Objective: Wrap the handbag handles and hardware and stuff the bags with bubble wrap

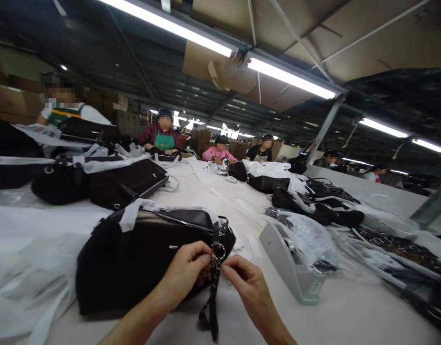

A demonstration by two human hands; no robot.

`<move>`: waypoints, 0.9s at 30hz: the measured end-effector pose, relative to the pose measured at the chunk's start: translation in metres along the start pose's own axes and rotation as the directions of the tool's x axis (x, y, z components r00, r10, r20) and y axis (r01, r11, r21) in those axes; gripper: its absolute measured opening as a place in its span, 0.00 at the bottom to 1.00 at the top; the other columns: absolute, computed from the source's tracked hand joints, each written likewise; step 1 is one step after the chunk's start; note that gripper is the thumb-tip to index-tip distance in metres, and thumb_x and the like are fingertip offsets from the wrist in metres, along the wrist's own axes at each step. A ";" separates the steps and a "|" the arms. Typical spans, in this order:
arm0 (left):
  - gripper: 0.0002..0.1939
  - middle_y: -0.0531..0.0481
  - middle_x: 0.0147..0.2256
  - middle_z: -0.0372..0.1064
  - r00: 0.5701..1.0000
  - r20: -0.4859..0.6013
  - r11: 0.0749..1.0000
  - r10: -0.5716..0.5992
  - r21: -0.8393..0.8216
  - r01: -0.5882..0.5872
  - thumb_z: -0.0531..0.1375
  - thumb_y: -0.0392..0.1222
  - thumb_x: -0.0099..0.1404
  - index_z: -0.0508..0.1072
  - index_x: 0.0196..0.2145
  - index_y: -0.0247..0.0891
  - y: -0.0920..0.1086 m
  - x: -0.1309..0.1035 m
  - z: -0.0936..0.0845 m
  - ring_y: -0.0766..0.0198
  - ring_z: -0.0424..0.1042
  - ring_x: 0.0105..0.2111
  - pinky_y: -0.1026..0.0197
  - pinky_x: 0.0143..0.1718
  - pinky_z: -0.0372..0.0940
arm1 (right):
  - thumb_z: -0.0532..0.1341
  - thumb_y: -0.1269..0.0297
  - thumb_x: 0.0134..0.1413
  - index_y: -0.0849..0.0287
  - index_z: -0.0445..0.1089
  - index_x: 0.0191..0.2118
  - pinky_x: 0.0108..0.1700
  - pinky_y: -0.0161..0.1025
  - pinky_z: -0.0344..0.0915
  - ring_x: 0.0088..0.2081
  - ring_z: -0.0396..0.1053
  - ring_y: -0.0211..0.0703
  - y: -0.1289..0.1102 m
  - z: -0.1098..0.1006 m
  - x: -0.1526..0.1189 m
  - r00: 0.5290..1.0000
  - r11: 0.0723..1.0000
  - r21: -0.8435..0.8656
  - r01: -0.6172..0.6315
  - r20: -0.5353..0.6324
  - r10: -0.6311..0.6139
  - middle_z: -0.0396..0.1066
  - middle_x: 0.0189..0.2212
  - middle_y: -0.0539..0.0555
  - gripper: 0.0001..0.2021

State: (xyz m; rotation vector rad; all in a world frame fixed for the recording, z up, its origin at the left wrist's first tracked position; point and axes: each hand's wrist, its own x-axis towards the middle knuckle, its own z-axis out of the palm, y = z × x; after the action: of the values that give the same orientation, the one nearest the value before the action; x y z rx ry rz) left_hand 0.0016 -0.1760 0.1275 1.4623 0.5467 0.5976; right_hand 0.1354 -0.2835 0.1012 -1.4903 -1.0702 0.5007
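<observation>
A black handbag [130, 268] stands on the white table in front of me, its top zipper partly open and white wrapping on its handle. From a metal ring [220, 250] at its right end hangs a dark patterned scarf [214, 297], with its tails reaching down to the table. My left hand [190, 268] pinches the scarf's upper part just below the ring, thumb against the fingers. On the other side, my right hand [244, 275] has thumb and forefinger closed at the scarf's right edge. What exactly lies between those fingertips is too small to make out.
A grey tape dispenser [292, 266] stands to the right, beside a clear plastic bag [310, 235]. More black bags [127, 182] lie at the left and along the right side. White wrapping [29, 278] covers the table's left front. Several co-workers sit around the far end.
</observation>
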 end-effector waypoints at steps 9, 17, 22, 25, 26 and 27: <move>0.09 0.52 0.27 0.68 0.998 0.008 0.997 0.067 0.046 -0.067 0.58 0.44 0.51 0.72 0.27 0.36 -0.007 0.005 -0.003 0.63 0.65 0.30 0.62 0.34 0.59 | 0.64 0.50 0.50 0.60 0.72 0.27 0.32 0.36 0.58 0.28 0.60 0.40 0.004 0.001 0.000 1.000 1.000 -0.004 -0.012 0.009 0.012 0.65 0.23 0.50 0.16; 0.06 0.52 0.29 0.72 0.994 0.037 0.993 0.107 0.043 -0.108 0.58 0.40 0.54 0.73 0.29 0.36 -0.016 0.006 -0.005 0.62 0.69 0.32 0.62 0.36 0.62 | 0.61 0.54 0.51 0.59 0.68 0.22 0.24 0.34 0.52 0.21 0.54 0.37 -0.003 0.005 -0.006 0.995 0.979 -0.199 0.040 -0.079 -0.057 0.59 0.17 0.47 0.14; 0.07 0.52 0.29 0.72 0.992 0.048 0.991 0.118 0.062 -0.121 0.57 0.37 0.54 0.73 0.31 0.36 -0.020 0.007 -0.005 0.63 0.69 0.31 0.63 0.34 0.61 | 0.61 0.55 0.49 0.58 0.66 0.20 0.23 0.34 0.51 0.20 0.53 0.36 -0.010 0.007 -0.006 0.993 0.964 -0.263 0.031 -0.103 -0.060 0.57 0.16 0.46 0.14; 0.07 0.51 0.30 0.73 0.990 0.052 0.988 0.130 0.078 -0.134 0.57 0.36 0.54 0.74 0.31 0.36 -0.020 0.007 -0.006 0.62 0.69 0.32 0.63 0.35 0.61 | 0.60 0.55 0.50 0.58 0.66 0.20 0.23 0.34 0.51 0.20 0.53 0.36 -0.011 0.009 -0.007 0.993 0.962 -0.270 0.040 -0.098 -0.069 0.57 0.15 0.46 0.15; 0.07 0.51 0.30 0.73 0.990 0.052 0.987 0.134 0.081 -0.138 0.57 0.36 0.54 0.74 0.31 0.36 -0.020 0.007 -0.006 0.62 0.69 0.32 0.63 0.35 0.62 | 0.61 0.55 0.50 0.58 0.67 0.20 0.23 0.34 0.51 0.20 0.53 0.36 -0.011 0.009 -0.007 0.993 0.962 -0.271 0.042 -0.094 -0.070 0.58 0.16 0.46 0.15; 0.07 0.51 0.30 0.73 0.989 0.052 0.986 0.137 0.084 -0.141 0.57 0.36 0.54 0.74 0.31 0.36 -0.019 0.007 -0.007 0.62 0.69 0.32 0.62 0.35 0.62 | 0.61 0.55 0.51 0.58 0.67 0.21 0.23 0.34 0.51 0.20 0.54 0.36 -0.010 0.008 -0.008 0.994 0.962 -0.271 0.042 -0.090 -0.069 0.59 0.16 0.47 0.15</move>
State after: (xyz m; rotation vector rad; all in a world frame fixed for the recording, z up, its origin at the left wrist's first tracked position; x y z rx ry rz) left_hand 0.0028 -0.1667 0.1080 1.6027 0.4421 0.6549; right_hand 0.1214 -0.2861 0.1069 -1.6987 -1.1320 0.2449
